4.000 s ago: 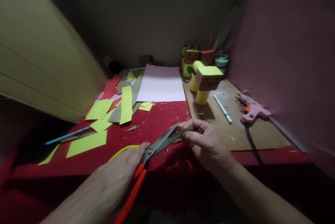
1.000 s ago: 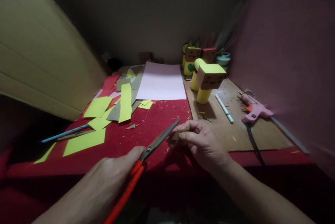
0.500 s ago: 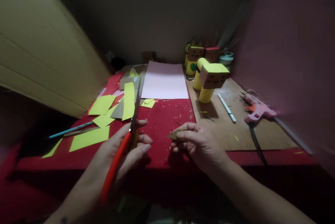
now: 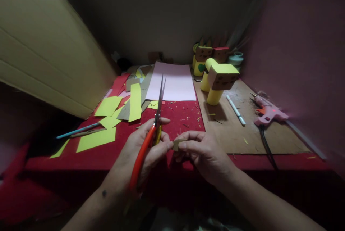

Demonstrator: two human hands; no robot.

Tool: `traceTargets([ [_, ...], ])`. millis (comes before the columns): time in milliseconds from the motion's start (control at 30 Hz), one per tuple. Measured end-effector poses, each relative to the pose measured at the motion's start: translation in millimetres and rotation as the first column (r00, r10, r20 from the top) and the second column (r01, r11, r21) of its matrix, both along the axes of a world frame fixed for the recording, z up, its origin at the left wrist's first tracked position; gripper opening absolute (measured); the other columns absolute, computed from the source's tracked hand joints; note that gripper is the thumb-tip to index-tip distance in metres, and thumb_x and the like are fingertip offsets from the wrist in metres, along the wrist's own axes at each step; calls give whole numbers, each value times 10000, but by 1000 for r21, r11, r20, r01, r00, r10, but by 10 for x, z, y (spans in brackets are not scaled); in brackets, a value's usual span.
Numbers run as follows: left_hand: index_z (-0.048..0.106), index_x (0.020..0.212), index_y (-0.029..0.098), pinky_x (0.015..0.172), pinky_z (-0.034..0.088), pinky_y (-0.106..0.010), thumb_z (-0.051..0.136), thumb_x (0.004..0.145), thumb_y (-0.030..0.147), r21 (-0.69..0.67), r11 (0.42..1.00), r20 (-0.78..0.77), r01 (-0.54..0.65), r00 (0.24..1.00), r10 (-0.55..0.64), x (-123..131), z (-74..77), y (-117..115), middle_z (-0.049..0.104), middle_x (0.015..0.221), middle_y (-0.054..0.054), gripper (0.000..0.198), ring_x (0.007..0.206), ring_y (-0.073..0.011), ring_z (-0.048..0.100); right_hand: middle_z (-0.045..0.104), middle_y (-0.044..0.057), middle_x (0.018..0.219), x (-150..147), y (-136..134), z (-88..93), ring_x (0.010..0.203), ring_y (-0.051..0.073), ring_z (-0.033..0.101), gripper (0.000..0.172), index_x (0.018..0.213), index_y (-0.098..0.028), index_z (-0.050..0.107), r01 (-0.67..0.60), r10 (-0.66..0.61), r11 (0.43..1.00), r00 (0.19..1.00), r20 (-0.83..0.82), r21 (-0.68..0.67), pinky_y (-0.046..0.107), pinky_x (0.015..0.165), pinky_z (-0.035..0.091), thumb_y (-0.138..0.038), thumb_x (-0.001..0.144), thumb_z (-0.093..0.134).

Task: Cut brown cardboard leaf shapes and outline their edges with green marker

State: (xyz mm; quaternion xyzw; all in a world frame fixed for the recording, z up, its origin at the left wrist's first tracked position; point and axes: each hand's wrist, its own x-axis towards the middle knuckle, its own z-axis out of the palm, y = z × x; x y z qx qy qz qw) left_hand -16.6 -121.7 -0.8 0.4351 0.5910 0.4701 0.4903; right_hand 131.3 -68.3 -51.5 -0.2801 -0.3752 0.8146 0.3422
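Observation:
My left hand [image 4: 144, 150] is closed round orange-handled scissors [image 4: 151, 126]; their blades point up and away over the red table cover [image 4: 172, 119]. My right hand [image 4: 205, 152] pinches a small brown cardboard scrap [image 4: 178, 144] between thumb and fingers. The left fingertips touch that scrap too. Both hands meet just above the table's near edge.
Yellow paper pieces [image 4: 107, 116] and brown strips lie at the left, with a blue pencil [image 4: 77, 130]. A pink sheet [image 4: 175, 81] lies at the back. On the wooden board [image 4: 237, 130] stand yellow tube figures [image 4: 218, 80], a white pen [image 4: 235, 110] and a pink glue gun [image 4: 266, 112]. A cardboard panel [image 4: 45, 51] leans left.
The scissors swung from pointing right at the scrap to pointing up and away. My left hand came in beside my right hand, and its fingers now touch the scrap.

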Motion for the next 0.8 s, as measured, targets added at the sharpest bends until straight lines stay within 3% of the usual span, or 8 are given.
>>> traceTargets([
  [233,481,1143,238,429,357,-221,702,766,333,-12,992,7,123,992,-123,-181,-30,62,531,604,73,447,452,-90,446,686,32,642,126,133,14,544,133,635,161,740,-150,747,15,-15,998,1000,-1,66,255,567,484,-292,730,672],
  [400,531,1038,203,435,355,-204,685,753,251,-46,992,-74,117,990,-120,-170,88,96,547,626,55,327,468,-81,460,670,10,624,160,203,171,549,113,616,175,784,-154,728,-66,17,974,975,220,218,236,557,473,-323,736,723],
  [533,540,792,194,440,354,-183,716,727,285,-27,987,-225,156,961,-158,-163,167,124,519,606,54,209,485,-74,470,701,21,690,163,245,350,599,148,652,143,815,-181,720,-249,81,907,895,438,341,262,564,482,-300,737,730],
  [667,559,868,213,457,370,-173,672,742,299,-14,976,-287,215,935,-210,-167,216,144,570,649,45,190,521,-86,503,720,44,742,151,317,462,641,160,653,149,816,-175,732,-439,213,823,827,520,361,264,567,486,-298,733,743],
  [800,522,766,194,382,277,-157,689,634,182,-62,956,-243,287,925,-293,-120,316,219,510,535,75,213,432,-59,417,675,19,629,110,417,528,533,122,559,107,718,-176,725,-566,222,725,732,644,394,241,466,382,-282,733,720],
])
